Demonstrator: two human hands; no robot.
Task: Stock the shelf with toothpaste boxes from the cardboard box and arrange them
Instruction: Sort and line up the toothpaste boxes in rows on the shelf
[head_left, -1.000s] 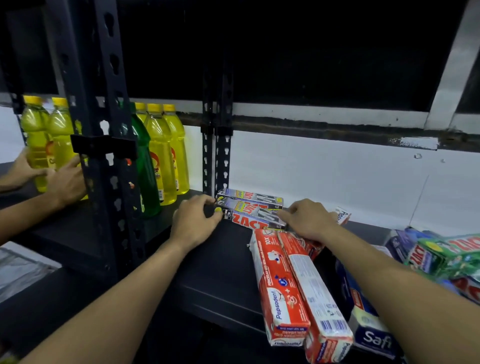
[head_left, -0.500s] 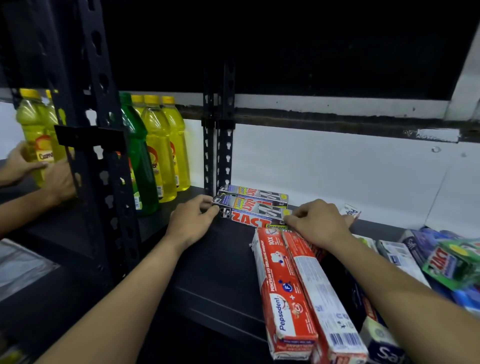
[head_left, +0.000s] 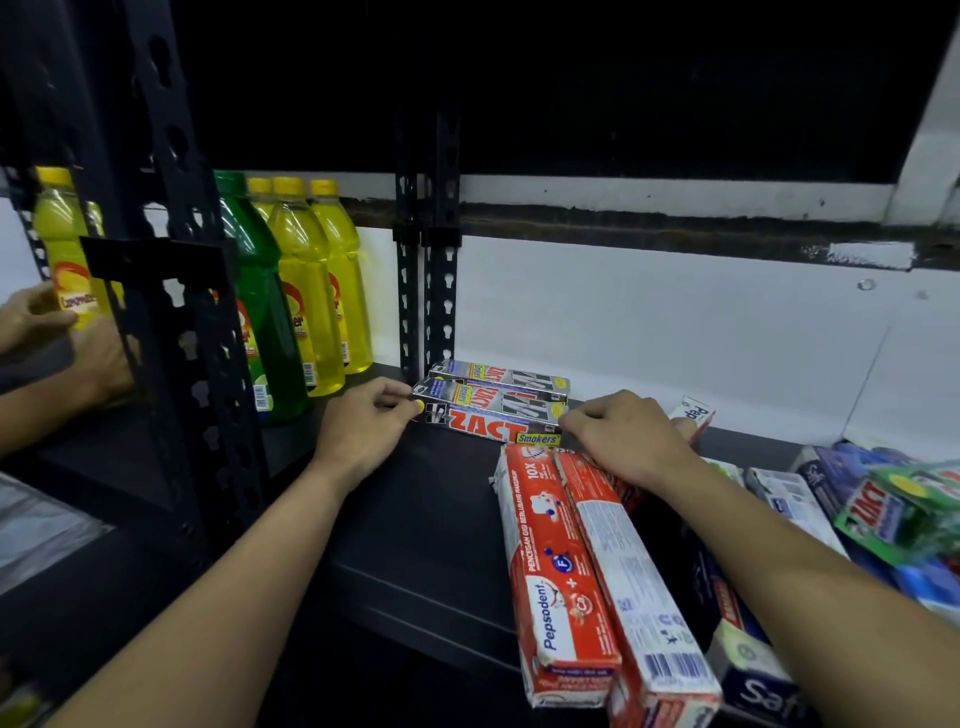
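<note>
Three Zact toothpaste boxes (head_left: 493, 405) lie in a stepped stack at the back of the black shelf (head_left: 415, 499). My left hand (head_left: 363, 431) pinches the left end of the stack with curled fingers. My right hand (head_left: 623, 441) holds the right end, fingers curled over it. Two red Pepsodent boxes (head_left: 571, 561) lie lengthwise on the shelf just under my right wrist, and a white Pepsodent box (head_left: 696, 415) pokes out behind my right hand. The cardboard box is out of view.
More toothpaste boxes, blue Safi (head_left: 753, 675) and green Zact (head_left: 893, 514), are piled at the right. Yellow and green bottles (head_left: 301, 291) stand left of the black upright (head_left: 426, 260). Another person's hands (head_left: 47, 332) handle a yellow bottle on the far left.
Both my hands stay on the ends of the Zact stack, which has shifted only slightly. The view has drifted a little to the right. The other person's hands moved on the yellow bottle.
</note>
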